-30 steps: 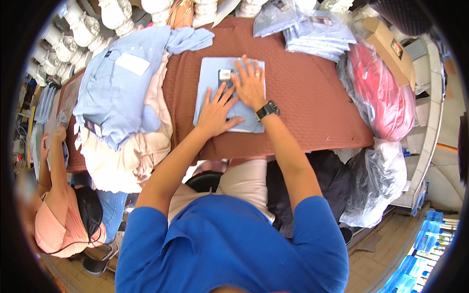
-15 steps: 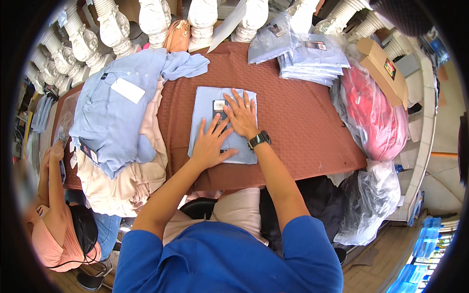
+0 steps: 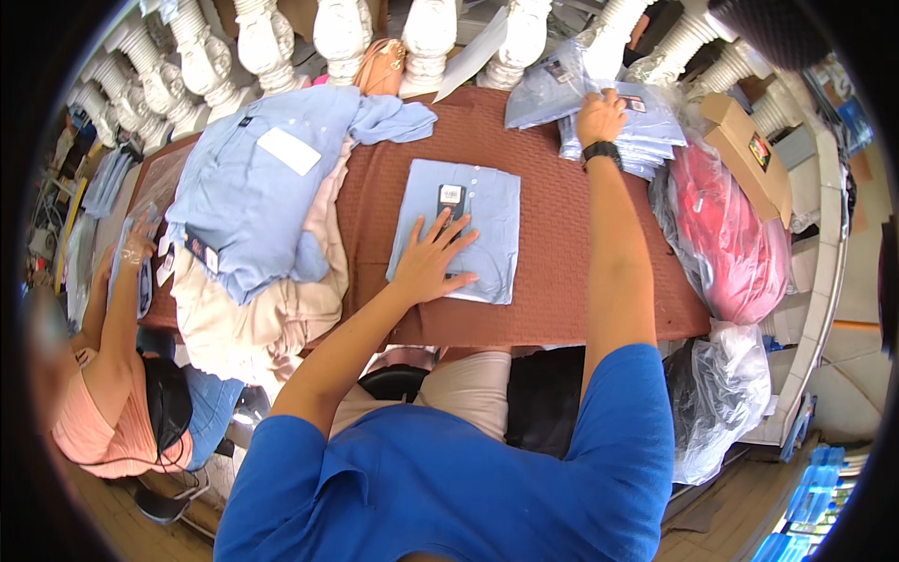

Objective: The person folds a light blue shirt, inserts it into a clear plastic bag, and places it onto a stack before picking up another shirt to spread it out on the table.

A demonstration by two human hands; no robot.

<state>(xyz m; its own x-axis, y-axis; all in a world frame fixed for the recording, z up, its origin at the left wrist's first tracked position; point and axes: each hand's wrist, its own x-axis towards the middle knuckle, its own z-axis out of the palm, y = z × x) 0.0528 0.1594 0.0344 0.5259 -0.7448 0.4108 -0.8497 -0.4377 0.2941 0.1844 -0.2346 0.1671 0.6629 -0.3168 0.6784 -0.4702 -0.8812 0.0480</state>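
A folded light-blue shirt (image 3: 496,225) lies in front of me, with a dark tag and white label on its chest and a row of buttons. My left hand (image 3: 435,258) rests flat on it, open with fingers spread. My right hand (image 3: 601,120) reaches far forward and right onto a stack of shirts in clear plastic (image 3: 660,140). Its fingers are curled over the stack, beside another bagged blue shirt (image 3: 543,98). What lies under those fingertips is hidden. A black watch (image 3: 601,150) is on my right wrist.
Left on the brown-covered table (image 3: 552,272) lies a heap of blue shirts (image 3: 262,201) over beige garments (image 3: 253,328). To the right are a bag of red clothing (image 3: 730,225) and a cardboard box (image 3: 746,155). White balusters (image 3: 342,37) line the far edge. A co-worker (image 3: 117,403) sits at left.
My right hand has left the folded shirt and gone forward and right to the bagged stack. My left hand stays on the shirt. The whole view has shifted slightly.
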